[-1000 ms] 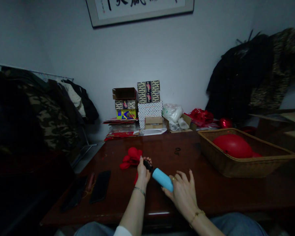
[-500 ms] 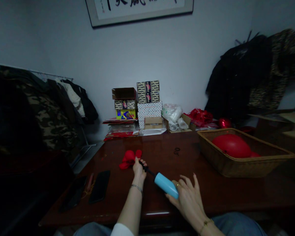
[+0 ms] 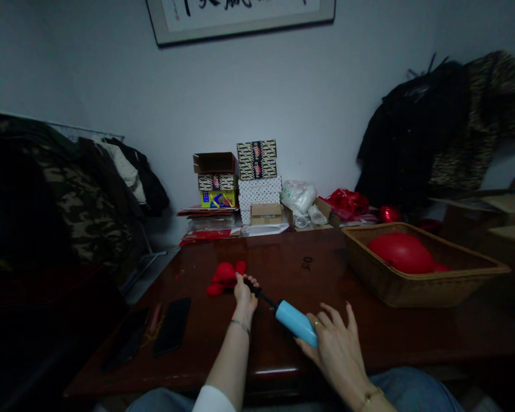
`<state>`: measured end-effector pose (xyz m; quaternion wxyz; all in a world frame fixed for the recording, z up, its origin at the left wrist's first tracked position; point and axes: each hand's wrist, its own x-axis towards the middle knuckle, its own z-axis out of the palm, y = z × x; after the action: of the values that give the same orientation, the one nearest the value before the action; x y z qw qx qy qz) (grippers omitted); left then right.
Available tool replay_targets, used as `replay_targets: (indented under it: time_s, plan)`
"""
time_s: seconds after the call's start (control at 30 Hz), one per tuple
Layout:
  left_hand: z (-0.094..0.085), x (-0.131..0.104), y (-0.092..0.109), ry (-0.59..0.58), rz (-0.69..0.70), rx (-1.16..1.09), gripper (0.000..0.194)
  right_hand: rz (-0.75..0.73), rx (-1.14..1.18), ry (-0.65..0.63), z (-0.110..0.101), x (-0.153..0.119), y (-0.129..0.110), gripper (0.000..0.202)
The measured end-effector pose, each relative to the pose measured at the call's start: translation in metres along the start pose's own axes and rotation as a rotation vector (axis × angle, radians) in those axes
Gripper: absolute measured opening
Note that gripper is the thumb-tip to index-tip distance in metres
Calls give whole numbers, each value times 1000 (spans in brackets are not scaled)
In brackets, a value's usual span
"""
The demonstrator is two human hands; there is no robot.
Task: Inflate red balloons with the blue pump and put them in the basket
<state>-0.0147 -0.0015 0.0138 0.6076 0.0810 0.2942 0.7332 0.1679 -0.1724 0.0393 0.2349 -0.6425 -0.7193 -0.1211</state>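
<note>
My left hand [image 3: 245,290] is closed around the black end of a hand balloon pump, beside a lumpy red balloon [image 3: 224,273]. Whether the balloon's neck sits on the nozzle is hidden by my fingers. From that hand a black rod [image 3: 266,298] runs down to the pump's light blue barrel [image 3: 297,323]. At the barrel's near end my right hand [image 3: 337,343] grips it with the thumb below, while its outer fingers stick out loosely.
On the right of the dark wooden table [image 3: 274,257] stands a wicker basket [image 3: 412,286] holding a red balloon [image 3: 401,252]. Phones [image 3: 171,326] lie at the left. A small black item [image 3: 306,263] rests mid-table. Stacked boxes [image 3: 260,197] line the back.
My right hand has drawn the blue barrel slightly right, away from my left hand, and more black rod shows. My left hand and the balloon stay nearly in place.
</note>
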Motion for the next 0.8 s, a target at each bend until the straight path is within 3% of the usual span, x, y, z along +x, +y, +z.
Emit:
replay_targets:
  time_s: [0.43, 0.63, 0.8]
  plan:
    - [-7, -3, -17, -35, 0, 51, 33, -6, -8, 6, 20, 30, -29, 41]
    - [-4, -3, -14, 19, 6, 85, 31, -14, 27, 33, 20, 26, -28, 41]
    - [-6, 2, -6, 17, 18, 63, 31, -35, 27, 17, 13, 11, -12, 37]
